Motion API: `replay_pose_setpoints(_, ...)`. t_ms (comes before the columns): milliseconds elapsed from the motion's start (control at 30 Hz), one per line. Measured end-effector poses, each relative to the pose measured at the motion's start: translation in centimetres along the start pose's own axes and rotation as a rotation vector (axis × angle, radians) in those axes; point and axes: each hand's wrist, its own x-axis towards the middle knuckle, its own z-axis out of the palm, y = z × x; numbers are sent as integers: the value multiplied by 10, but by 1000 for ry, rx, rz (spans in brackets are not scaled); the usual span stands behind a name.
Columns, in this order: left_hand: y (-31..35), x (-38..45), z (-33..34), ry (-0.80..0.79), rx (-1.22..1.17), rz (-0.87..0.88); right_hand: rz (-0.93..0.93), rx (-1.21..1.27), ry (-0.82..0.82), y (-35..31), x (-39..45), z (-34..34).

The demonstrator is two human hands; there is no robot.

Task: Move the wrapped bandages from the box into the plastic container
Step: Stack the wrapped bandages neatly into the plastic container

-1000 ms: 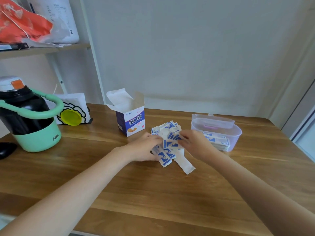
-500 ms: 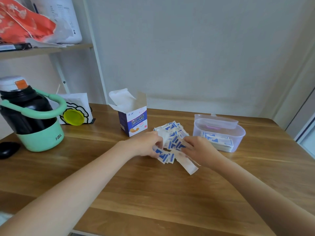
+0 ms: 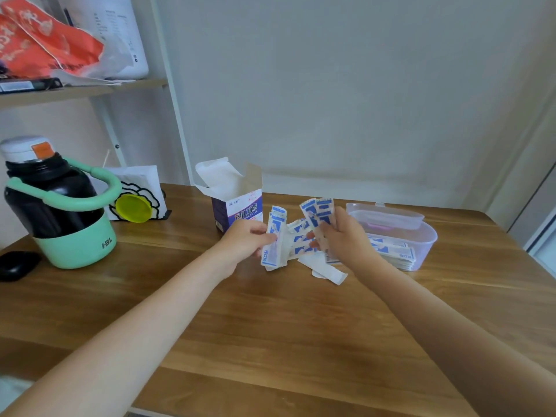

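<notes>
Plain grey wall (image 3: 346,85), wooden table (image 3: 270,341), wooden shelf (image 3: 90,90) at left

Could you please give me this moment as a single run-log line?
left hand: grips bandage bundle | right hand: grips bandage fan | loose bandages: on table | plastic container: open, partly filled | box: open

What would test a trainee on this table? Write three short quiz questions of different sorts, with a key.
1. True or false: the left hand holds a bunch of wrapped bandages.
2. Which lies nearer the right hand: A) the plastic container, B) the green jug, C) the black mouse?
3. Fill in: the flaps of the bandage box stand ____.

Key: 1 true; 2 A; 3 open.
</notes>
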Motion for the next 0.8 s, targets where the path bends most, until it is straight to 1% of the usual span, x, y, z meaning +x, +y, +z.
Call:
replay_pose_setpoints(33, 0, -1, 6, -14, -38, -23, 49, 105, -24, -3, -3, 1)
replay_pose_setpoints(67, 1, -2, 11, -32, -77, -34, 84, 157, -50, -6, -6, 2)
replay_pose_setpoints(133, 3, -3, 21, -55, -136, -33, 132, 215, -97, -7, -10, 4)
replay_pose_setpoints(200, 7, -4, 26, -44, -168, -26, 182, 263, -123, -4, -10, 8)
replay_pose_setpoints(267, 10, -5, 30, -32, -197, -37, 218, 276, -121, -1, -9, 11)
replay_pose_setpoints(433, 9, -2, 30, -46, -299, -101, 214, 280, -80, 3, -6, 13)
replay_pose_setpoints(567, 9, -5, 27, -140, -395, -103, 238, 264, -31, 9, -4, 11)
replay_pose_setpoints(633, 7, -5, 25, -160, -421, -88, 243, 250, -20, 10, -4, 10)
replay_pose_setpoints(800, 4, -4, 28, -34, -329, -74, 228, 238, -7, 9, -6, 4)
